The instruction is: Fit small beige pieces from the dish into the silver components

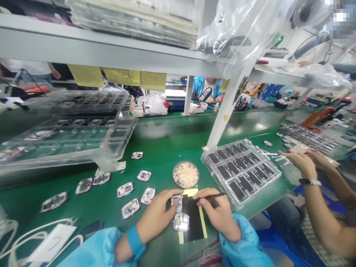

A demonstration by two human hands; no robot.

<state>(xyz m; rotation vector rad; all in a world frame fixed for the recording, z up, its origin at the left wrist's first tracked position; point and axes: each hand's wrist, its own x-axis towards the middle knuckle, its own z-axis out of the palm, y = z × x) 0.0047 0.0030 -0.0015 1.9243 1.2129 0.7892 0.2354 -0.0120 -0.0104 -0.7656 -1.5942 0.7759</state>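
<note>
Left grip (159,215) pinches metal part (176,202); right grip (219,217) closed round thin tool (213,196). Slip could flick part off black mat (195,222).

My left grip (158,215) low in front, fingers pinched together, my right grip (219,215) just beside, fingers closed, both arms in blue sleeves.

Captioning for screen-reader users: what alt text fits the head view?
A person's left hand holds a small silvery part on a black mat while the right hand holds a thin tool beside it. Behind sit a round dish of pale grains and a clear tray of dark parts; a co-worker's hands work at right.
</note>
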